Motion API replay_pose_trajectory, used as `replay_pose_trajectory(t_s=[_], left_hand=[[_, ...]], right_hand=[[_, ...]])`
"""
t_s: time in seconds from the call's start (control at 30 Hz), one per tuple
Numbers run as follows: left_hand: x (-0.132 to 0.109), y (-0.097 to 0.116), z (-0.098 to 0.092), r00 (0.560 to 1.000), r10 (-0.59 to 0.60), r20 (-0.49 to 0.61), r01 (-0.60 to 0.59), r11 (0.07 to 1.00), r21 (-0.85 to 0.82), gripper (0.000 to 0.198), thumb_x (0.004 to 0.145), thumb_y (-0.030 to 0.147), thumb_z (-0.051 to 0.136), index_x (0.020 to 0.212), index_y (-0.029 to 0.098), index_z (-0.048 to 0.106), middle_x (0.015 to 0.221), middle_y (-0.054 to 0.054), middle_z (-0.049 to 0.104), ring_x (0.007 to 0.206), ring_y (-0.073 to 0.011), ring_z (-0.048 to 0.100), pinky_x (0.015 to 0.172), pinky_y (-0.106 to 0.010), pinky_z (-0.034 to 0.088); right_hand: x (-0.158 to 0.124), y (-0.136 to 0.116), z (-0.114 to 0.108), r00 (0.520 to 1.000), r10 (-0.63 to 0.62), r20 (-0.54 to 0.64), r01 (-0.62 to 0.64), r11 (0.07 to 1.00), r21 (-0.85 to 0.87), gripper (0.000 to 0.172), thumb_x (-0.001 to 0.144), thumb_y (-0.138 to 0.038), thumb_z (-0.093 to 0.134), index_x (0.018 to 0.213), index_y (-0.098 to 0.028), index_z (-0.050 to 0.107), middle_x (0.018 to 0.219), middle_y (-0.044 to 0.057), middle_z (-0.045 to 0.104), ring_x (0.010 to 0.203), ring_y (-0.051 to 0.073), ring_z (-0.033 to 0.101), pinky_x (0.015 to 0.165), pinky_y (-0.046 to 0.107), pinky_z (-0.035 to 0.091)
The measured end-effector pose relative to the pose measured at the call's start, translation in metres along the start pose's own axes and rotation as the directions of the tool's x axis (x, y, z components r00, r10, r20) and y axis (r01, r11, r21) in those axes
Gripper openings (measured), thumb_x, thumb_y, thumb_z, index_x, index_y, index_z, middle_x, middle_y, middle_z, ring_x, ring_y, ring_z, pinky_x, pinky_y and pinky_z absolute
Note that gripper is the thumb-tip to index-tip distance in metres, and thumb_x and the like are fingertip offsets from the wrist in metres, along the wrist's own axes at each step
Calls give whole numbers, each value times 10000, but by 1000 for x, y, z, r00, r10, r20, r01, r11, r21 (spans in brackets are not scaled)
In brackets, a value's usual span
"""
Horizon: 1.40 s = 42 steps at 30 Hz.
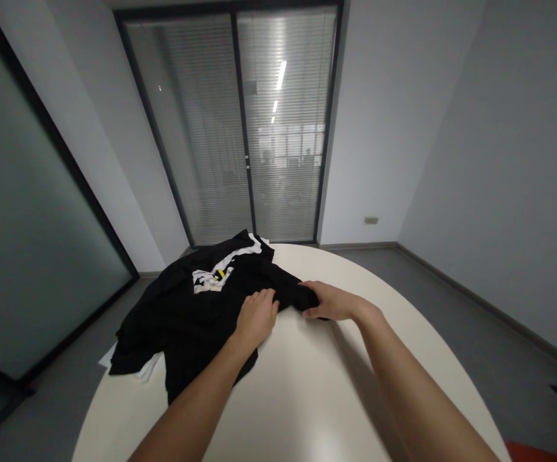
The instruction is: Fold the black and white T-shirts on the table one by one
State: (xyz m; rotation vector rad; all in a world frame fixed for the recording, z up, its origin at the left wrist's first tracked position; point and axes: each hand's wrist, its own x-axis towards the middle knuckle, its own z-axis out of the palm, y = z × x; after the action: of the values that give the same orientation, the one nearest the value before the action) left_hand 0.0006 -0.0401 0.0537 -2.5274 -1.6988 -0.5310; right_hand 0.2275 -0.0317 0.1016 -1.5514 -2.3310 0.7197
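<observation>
A black T-shirt (201, 327) lies loosely spread and wrinkled over the left side of the table. It bears a white print with a touch of yellow (214, 279). White cloth (151, 367) peeks out from under its near left edge, and more white shows at the far end. My right hand (332, 301) is closed round the black fabric at the shirt's right end, thumb and fingers on either side of it. Nearer the shirt's middle, my left hand (257, 316) has its fingers bent together on the fabric by the near edge; its fingertips are partly hidden.
The round white table (298, 398) carries the clothing. Behind it stand a dark-framed glass door with blinds (283, 179) and plain walls. A frosted glass panel (33, 224) is on the left. Something red (531, 453) shows at the bottom right, by the table's edge.
</observation>
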Motion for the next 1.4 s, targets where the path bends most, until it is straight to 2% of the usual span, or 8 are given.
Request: replay_pose_trajectory(t_s=[0.13,0.3,0.47,0.6,0.77,0.97,1.2,1.4], left_hand=[[5,-2,-6,985,-159,65,168,972,-161,246,1026,303,390,1112,170,579,1040,-145,720,987,-293,696,830,-367,475],[13,-8,-11,957,-243,157,282,905,-317,282,1028,350,365,1019,189,597,971,-140,737,942,-295,716,802,-365,498],[8,-3,-30,982,-149,115,182,908,-378,453,933,277,552,1369,176,483,1242,-149,686,1142,-275,662,970,-379,487],[-2,34,-53,996,83,-38,-90,952,-293,762,843,199,583,1550,182,298,1602,-134,359,1481,-285,330,1190,-427,300],[-4,67,-57,994,56,97,-10,907,-422,945,821,491,681,1573,152,219,1529,-201,456,1357,-362,504,1098,-444,417],[15,27,-55,972,-207,-108,70,700,-710,273,946,259,520,1207,187,555,1131,-113,719,1094,-249,676,964,-362,505],[28,-25,-86,871,-377,-316,-38,589,-807,273,863,282,599,1107,176,661,1127,-76,715,1106,-236,645,1057,-402,453],[29,-36,-83,829,-541,-140,113,407,-906,313,855,272,587,1137,165,671,1207,-89,702,1145,-236,638,1067,-405,452]], right_hand=[[3,8,-5,990,81,-113,-95,987,-127,977,597,-266,851,1481,-183,444,1407,181,530,1275,351,516,1064,436,424],[-4,17,-20,995,76,-66,-79,996,-36,387,786,-274,695,1153,-175,624,1143,125,681,1027,263,639,877,345,492],[-14,8,-41,994,37,-105,-10,970,243,317,818,-274,644,1112,-176,577,858,37,697,777,186,637,688,281,481],[-17,-6,-43,993,0,-120,51,907,418,410,783,-276,676,1160,-189,539,760,-7,655,708,167,617,624,264,479],[-18,-25,-38,980,-41,-194,138,844,518,616,782,-278,708,1344,-208,467,843,-4,662,728,151,623,641,267,517],[-21,-31,-41,939,-268,-218,344,782,520,925,785,-309,756,1562,-257,257,1328,116,609,1216,240,586,1025,428,489],[-2,-8,-20,953,-297,-55,296,884,363,922,733,-304,790,1544,-231,358,1568,139,410,1453,283,368,1203,494,263],[20,4,17,974,-197,-110,221,933,285,647,757,-251,718,1382,-186,564,1368,111,624,1221,270,582,1089,419,416]])
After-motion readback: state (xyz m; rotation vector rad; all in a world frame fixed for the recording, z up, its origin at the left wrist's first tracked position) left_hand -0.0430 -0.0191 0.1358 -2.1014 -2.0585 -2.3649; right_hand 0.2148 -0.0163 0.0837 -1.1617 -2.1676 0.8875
